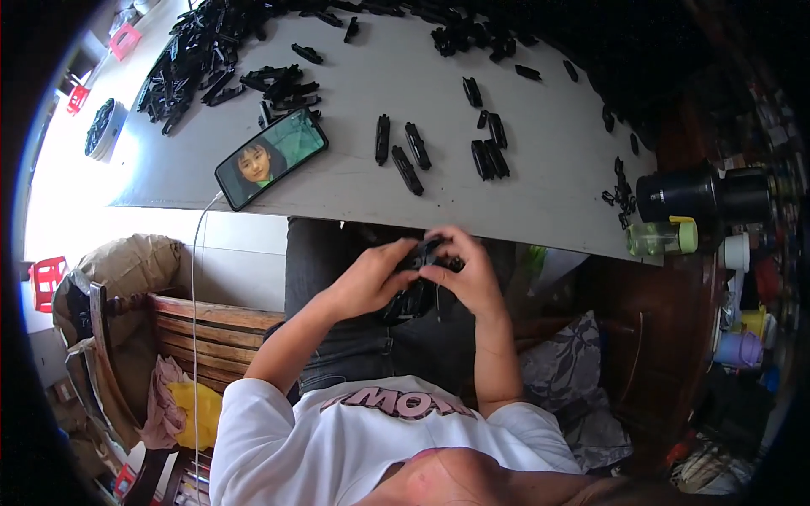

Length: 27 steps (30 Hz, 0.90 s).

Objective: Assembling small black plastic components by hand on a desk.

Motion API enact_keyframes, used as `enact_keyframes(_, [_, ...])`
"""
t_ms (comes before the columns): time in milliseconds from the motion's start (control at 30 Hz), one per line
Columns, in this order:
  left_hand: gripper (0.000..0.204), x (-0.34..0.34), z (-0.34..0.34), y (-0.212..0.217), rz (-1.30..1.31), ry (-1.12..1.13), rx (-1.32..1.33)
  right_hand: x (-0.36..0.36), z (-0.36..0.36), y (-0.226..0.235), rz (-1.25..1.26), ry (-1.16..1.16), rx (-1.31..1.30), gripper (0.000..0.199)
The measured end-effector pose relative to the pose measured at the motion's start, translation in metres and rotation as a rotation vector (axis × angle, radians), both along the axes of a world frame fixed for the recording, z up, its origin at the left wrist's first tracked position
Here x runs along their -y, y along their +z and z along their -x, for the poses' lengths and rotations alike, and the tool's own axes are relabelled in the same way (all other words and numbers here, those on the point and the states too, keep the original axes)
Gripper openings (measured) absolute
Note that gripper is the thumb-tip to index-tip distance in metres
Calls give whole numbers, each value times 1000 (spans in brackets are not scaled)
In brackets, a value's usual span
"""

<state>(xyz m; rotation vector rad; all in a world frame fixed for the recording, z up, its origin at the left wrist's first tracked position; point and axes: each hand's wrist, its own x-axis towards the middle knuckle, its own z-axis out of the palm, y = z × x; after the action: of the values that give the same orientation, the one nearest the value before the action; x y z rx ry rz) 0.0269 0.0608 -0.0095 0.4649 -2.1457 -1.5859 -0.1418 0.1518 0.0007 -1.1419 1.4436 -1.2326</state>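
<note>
Over my lap, just off the table's near edge, my two hands meet around a small black plastic part. My left hand grips it from the left, with fingers and thumb closed. From the other side my right hand pinches it, its fingers curled over the top. The hands cover much of the part, so its exact kind is hard to make out. More dark pieces lie on my lap below the hands. On the table ahead, several narrow black plastic parts lie loose.
A large heap of black parts covers the far left of the grey table. A phone with a white cable lies near the edge. At right stand a green-lidded bottle and a black cylindrical container. A wooden bench is beside me.
</note>
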Motion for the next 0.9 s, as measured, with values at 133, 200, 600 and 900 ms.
enact_keyframes(133, [28, -14, -7, -24, 30, -47, 110, -15, -4, -46, -64, 10, -18, 34])
enact_keyframes(200, [26, -16, -8, -36, -8, -56, 191, -15, -6, -68, -69, -4, -25, 34])
enact_keyframes(600, [46, -14, 14, -126, 622, 195, 441, -3, -22, -144, 17, -261, -677, 43])
enact_keyframes(900, [39, 27, 6, -4, 587, -43, 370, 26, 27, -1, 192, -504, -981, 13])
